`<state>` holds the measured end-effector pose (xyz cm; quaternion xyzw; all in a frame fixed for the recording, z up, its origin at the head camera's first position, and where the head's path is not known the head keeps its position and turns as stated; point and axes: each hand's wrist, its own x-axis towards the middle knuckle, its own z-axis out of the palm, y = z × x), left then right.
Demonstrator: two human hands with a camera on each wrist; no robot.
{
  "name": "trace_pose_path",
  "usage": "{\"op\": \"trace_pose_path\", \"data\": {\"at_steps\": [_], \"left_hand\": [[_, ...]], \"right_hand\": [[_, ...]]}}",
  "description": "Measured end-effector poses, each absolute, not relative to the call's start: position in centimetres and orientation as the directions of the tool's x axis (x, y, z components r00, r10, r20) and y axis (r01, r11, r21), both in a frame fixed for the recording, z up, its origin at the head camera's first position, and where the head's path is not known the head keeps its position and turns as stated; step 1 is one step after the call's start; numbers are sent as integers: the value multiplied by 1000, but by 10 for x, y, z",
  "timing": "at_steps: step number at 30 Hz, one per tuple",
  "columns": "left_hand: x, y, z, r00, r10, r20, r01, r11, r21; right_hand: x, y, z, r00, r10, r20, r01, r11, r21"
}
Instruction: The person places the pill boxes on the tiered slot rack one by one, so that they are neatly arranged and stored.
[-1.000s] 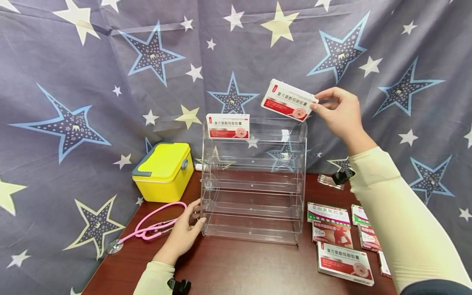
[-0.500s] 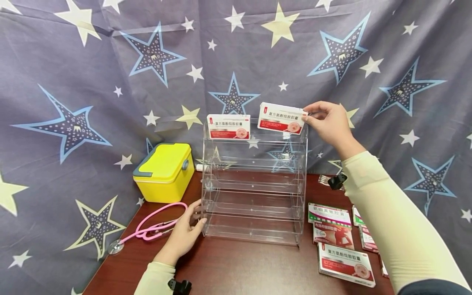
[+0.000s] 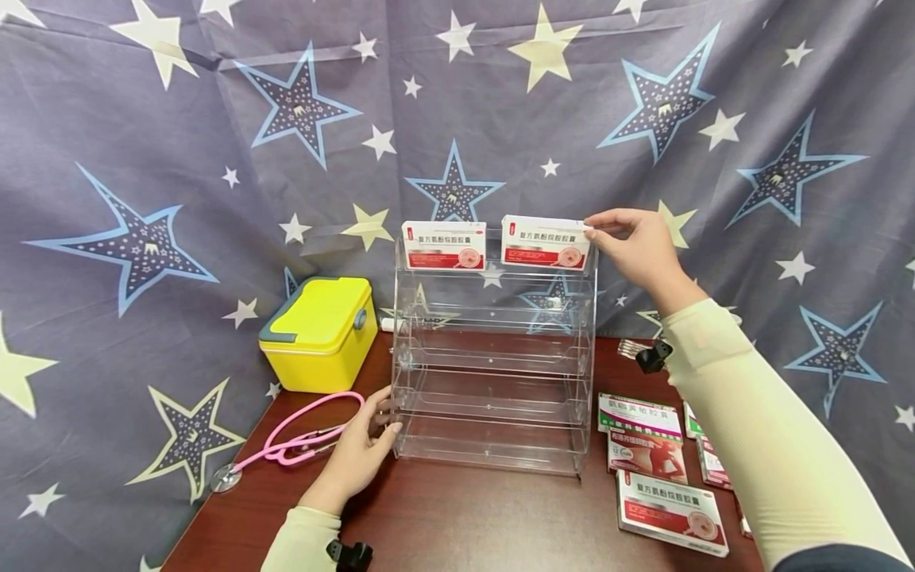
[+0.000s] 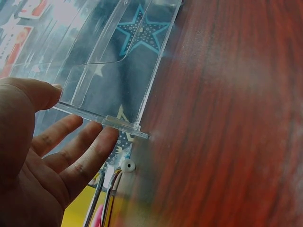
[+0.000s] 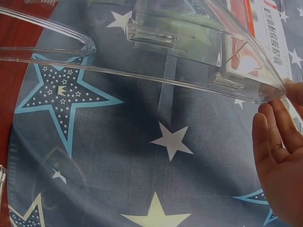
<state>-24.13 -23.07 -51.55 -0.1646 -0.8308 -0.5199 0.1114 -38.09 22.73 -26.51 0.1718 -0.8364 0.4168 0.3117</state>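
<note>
A clear acrylic tiered rack (image 3: 493,373) stands on the dark wooden table (image 3: 465,516). On its top shelf, two red-and-white medicine boxes stand side by side: the left one (image 3: 443,246) and the right one (image 3: 546,242). My right hand (image 3: 632,242) pinches the right box's upper right corner between thumb and forefinger. The right wrist view shows that box (image 5: 267,33) behind the rack's clear edge (image 5: 142,71), with my fingers (image 5: 279,151) beside it. My left hand (image 3: 360,453) rests with straight fingers against the rack's lower left side. In the left wrist view its fingers (image 4: 80,151) touch the rack's edge (image 4: 118,120).
A yellow case (image 3: 318,330) stands left of the rack, and a pink stethoscope (image 3: 293,441) lies in front of it. Several medicine boxes (image 3: 646,441) lie on the table at the right, one (image 3: 672,520) nearest me. A starred cloth (image 3: 143,199) hangs behind.
My right hand has brought the second box down from above the rack and stood it level on the top shelf, beside the first. The left hand has stayed against the rack.
</note>
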Motion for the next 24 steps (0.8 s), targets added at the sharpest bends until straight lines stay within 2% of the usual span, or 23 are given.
{"op": "trace_pose_path", "data": {"at_steps": [24], "left_hand": [[-242,-230,-516,-918,159,364,397,402,825]], "right_hand": [[-373,228,-265,-768,-37,640,-533,592,-605]]}}
